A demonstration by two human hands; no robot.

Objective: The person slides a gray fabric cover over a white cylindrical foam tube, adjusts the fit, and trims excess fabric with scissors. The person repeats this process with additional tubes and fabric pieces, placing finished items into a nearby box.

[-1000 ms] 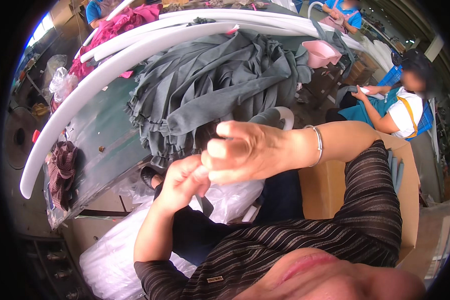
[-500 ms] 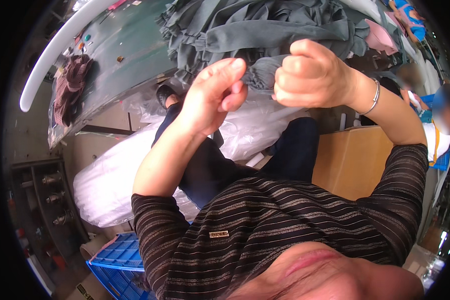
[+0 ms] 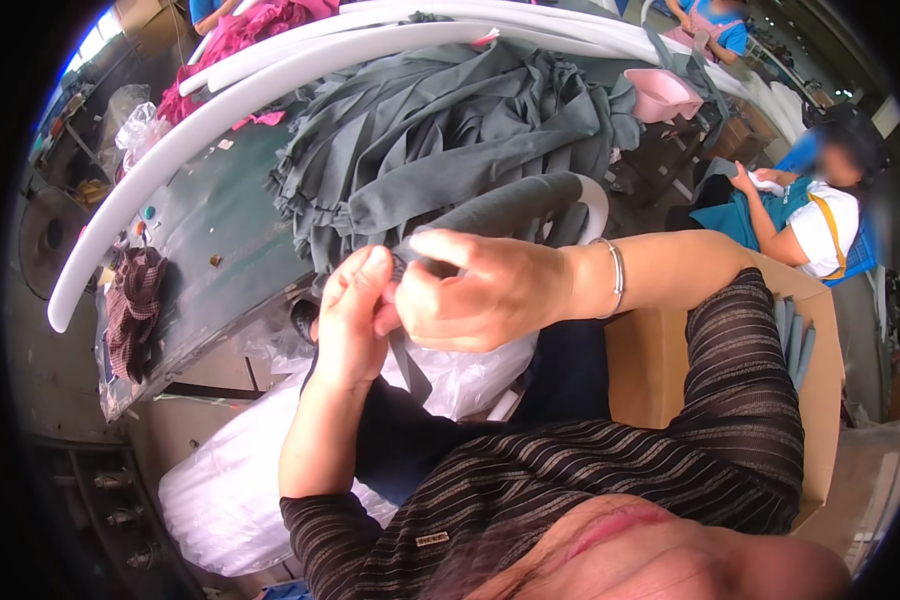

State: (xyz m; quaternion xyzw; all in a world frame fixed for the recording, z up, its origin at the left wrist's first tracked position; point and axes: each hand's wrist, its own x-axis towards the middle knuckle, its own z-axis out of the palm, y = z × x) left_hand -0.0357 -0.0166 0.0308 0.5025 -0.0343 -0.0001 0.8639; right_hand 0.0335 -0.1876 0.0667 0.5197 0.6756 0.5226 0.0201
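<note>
My left hand (image 3: pixel 353 313) and my right hand (image 3: pixel 470 290) meet in front of my chest, both pinching a narrow grey fabric strip (image 3: pixel 407 352) that hangs down between them. The right wrist carries a silver bangle (image 3: pixel 615 275). Just beyond the hands a big heap of grey fabric pieces (image 3: pixel 440 140) lies on the green worktable (image 3: pixel 205 230), and one folded grey piece (image 3: pixel 515 205) reaches toward my right hand.
A white curved rail (image 3: pixel 210 110) edges the table. A dark red checked cloth (image 3: pixel 135 305) lies at its left end, pink fabric (image 3: pixel 235 35) at the back. White plastic bags (image 3: pixel 230 470) sit under the table, a cardboard box (image 3: pixel 660 370) on my right. Another seated person (image 3: pixel 800 210) works at the right.
The view has swung back up to the table. My hands have come together and closed on the grey strip, lower and nearer my chest than before.
</note>
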